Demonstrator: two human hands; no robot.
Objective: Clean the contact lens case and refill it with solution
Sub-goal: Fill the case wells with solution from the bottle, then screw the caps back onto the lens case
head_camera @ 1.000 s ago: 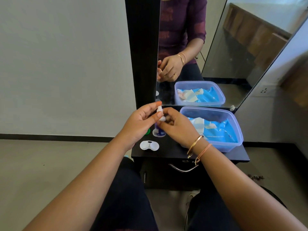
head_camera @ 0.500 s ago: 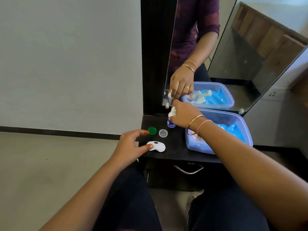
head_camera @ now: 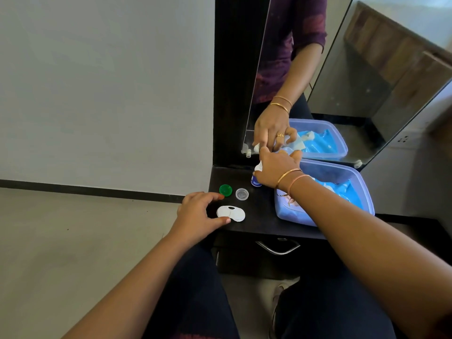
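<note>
The white contact lens case [head_camera: 231, 213] lies open on the dark vanity shelf [head_camera: 259, 216], near its front left corner. My left hand [head_camera: 198, 214] rests beside it with fingers apart, thumb tip touching the case's near edge and index fingertip by the green cap [head_camera: 225, 190]. A clear cap [head_camera: 242, 194] lies just right of the green one. My right hand [head_camera: 276, 167] is wrapped around the top of the small solution bottle [head_camera: 256, 181], which stands on the shelf close to the mirror. Only its blue-labelled base and a bit of white top show.
A translucent blue plastic tub [head_camera: 362, 189] holding blue and white packets fills the shelf's right side under my right forearm. The mirror [head_camera: 342, 69] rises right behind the shelf. A drawer with a metal handle [head_camera: 277, 249] sits below. My knees are under the shelf.
A second ago both hands held the bottle together in front of me. My right hand has since carried it back to the shelf by the mirror, and my left hand has dropped to the lens case.
</note>
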